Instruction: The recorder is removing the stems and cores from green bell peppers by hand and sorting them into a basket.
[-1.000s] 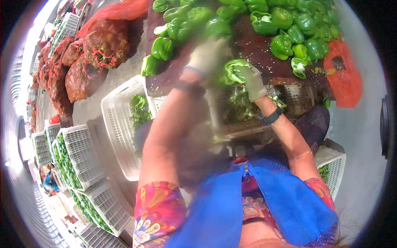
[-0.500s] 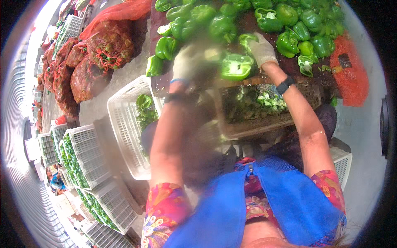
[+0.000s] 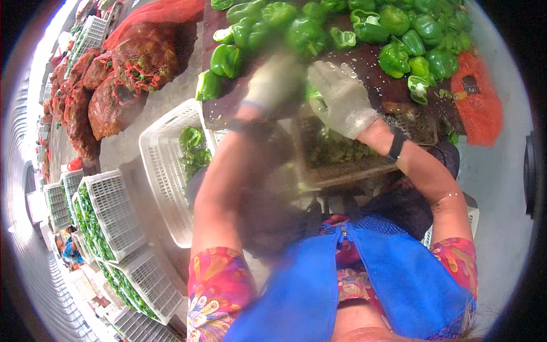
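Observation:
My left hand (image 3: pixel 276 82), in a pale work glove, is smeared by motion over the front of the dark table (image 3: pixel 364 77); its fingers and anything in them cannot be made out. Beside it, my right hand (image 3: pixel 342 102), gloved too, has its thumb and fingers around a green bell pepper piece (image 3: pixel 313 91), mostly covered by the hand. Past the fingers lies a cut pepper piece (image 3: pixel 343 38) with its pale inside showing. Whole green bell peppers (image 3: pixel 393 23) are heaped across the far side, and pale seeds dot the tabletop.
Below the table edge stands a crate (image 3: pixel 364 174) with green scraps. To its left, a white crate (image 3: pixel 165 171) holds pepper pieces. Red mesh sacks (image 3: pixel 122 108) lie at far left, near stacked white crates (image 3: pixel 117 216). Orange netting (image 3: pixel 481 108) hangs at the table's right.
My right hand has left a pepper piece among the peppers at the back and come nearer, onto the piece at the front. My left hand has shifted slightly right, still blurred.

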Tool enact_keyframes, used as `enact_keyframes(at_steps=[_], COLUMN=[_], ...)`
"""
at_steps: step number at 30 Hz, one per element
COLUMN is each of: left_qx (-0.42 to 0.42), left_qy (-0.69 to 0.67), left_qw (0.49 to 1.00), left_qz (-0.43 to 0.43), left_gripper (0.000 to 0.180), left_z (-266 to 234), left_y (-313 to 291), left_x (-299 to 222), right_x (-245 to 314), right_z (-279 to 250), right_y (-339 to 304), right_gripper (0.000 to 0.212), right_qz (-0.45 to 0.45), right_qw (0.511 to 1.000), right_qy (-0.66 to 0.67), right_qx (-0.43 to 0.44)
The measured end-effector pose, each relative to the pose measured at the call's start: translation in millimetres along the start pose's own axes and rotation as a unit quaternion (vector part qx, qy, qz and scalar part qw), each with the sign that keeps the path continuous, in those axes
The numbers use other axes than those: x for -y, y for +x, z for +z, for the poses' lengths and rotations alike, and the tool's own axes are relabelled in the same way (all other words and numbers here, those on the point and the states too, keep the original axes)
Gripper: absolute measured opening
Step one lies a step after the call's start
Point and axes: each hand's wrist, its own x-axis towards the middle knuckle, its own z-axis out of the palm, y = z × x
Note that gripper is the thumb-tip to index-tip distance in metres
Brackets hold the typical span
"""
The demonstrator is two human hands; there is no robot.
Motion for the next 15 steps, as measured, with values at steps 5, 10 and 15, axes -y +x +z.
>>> enact_keyframes(at_steps=[5,10,15], left_qx=[0.081,0.073,0.057], left_qy=[-0.496,-0.626,-0.817], left_qw=[0.864,0.769,0.558], left_qz=[-0.034,-0.103,-0.133], left_gripper=[0.041,0.048,0.045], left_z=[-1.8,30.3,89.0], left_y=[-3.2,-16.3,-4.6], left_x=[14.2,16.8,10.5], right_x=[-3.8,0.3,28.7], right_z=[-9.6,-32.5,-3.3], right_y=[-3.1,-23.0,-61.8], right_gripper=[0.049,0.035,0.034], right_qz=[-0.014,-0.018,0.156], right_qw=[0.998,0.973,0.902], right_qy=[-0.002,0.144,0.383], right_qx=[-0.068,-0.181,-0.127])
